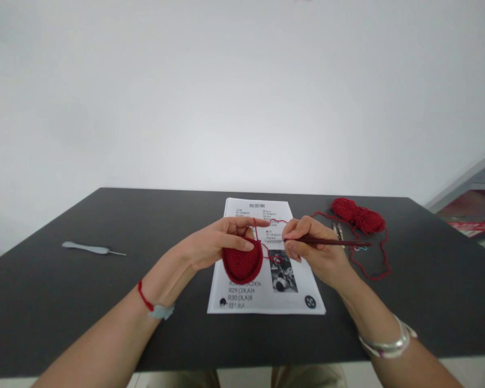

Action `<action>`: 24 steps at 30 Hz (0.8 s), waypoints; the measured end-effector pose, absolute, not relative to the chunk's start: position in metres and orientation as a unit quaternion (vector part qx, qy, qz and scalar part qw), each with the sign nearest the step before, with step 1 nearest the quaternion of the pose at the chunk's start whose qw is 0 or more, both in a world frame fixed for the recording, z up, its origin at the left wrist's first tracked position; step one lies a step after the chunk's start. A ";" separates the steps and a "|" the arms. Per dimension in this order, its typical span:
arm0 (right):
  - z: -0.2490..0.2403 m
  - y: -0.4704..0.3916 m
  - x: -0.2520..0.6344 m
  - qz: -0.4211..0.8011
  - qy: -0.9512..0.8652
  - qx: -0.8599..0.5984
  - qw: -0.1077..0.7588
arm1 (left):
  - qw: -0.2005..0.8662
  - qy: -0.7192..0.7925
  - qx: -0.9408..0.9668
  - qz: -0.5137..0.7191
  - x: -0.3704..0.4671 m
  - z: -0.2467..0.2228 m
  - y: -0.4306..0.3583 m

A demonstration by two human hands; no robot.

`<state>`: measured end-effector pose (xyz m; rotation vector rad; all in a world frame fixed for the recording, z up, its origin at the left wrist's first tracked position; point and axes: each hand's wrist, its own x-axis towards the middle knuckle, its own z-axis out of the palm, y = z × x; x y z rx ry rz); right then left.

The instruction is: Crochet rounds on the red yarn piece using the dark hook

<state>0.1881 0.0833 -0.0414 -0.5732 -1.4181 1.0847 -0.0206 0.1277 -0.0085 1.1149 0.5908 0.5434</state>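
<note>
Yarn (359, 215) lies right of the printed sheets (250, 299).

Left hand (228, 235) holding red crochet (242, 264), right hand (313, 245) apparently gripping hook (333, 242)

The only view looks forward and down from the wearer's head, set back at the near edge of the black table (178, 334). The table spans the lower half of the frame at about arm's reach, with the pale wall (242, 97) filling the upper half.
</note>
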 end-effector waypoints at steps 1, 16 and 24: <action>-0.040 0.083 0.189 0.486 -0.606 -0.240 0.583 | 0.772 0.273 0.520 0.242 -0.022 -0.008 0.128; -0.046 0.083 0.165 0.598 -0.437 -0.247 0.625 | 0.607 0.326 0.598 0.409 0.003 -0.020 0.113; -0.042 0.083 0.170 0.558 -0.480 -0.241 0.633 | 0.675 0.322 0.548 0.375 -0.001 -0.021 0.115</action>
